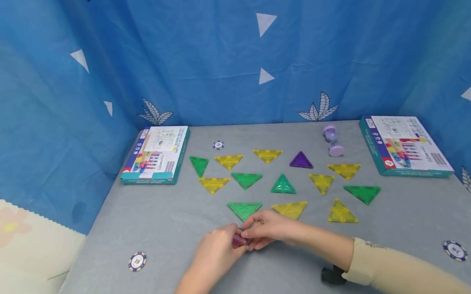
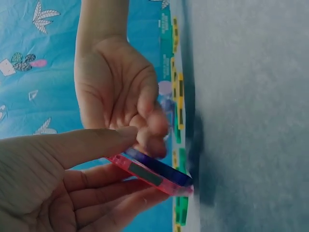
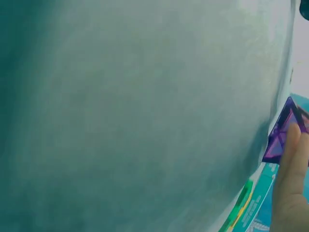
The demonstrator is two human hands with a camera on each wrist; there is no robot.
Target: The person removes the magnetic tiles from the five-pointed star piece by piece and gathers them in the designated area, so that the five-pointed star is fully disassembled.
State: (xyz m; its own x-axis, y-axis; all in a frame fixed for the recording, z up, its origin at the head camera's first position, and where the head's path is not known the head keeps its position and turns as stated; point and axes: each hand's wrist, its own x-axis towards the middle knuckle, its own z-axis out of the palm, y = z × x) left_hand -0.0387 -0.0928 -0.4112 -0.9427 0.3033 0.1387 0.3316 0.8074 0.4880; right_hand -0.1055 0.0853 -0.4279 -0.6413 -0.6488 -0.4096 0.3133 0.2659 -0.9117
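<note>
My left hand [image 1: 219, 249] pinches a pink magnetic tile [image 2: 157, 183] between thumb and fingers, just above the table. A purple triangular tile [image 3: 276, 141] lies against the pink one, its dark edge showing in the left wrist view. My right hand [image 1: 270, 228] is close beside my left, fingers loosely bent. In the right wrist view its fingers [image 3: 289, 154] lie over the purple tile. Just beyond the hands are a green triangular tile [image 1: 244, 208] and a yellow triangular tile [image 1: 290, 209].
Several green and yellow triangles, plus a purple triangle [image 1: 301, 160], are spread over the grey table [image 1: 94, 227]. A tile box [image 1: 157, 154] stands at left, another box [image 1: 405, 145] at right. A purple sand timer [image 1: 332, 141] is at the back. Poker chips [image 1: 137, 261] lie around.
</note>
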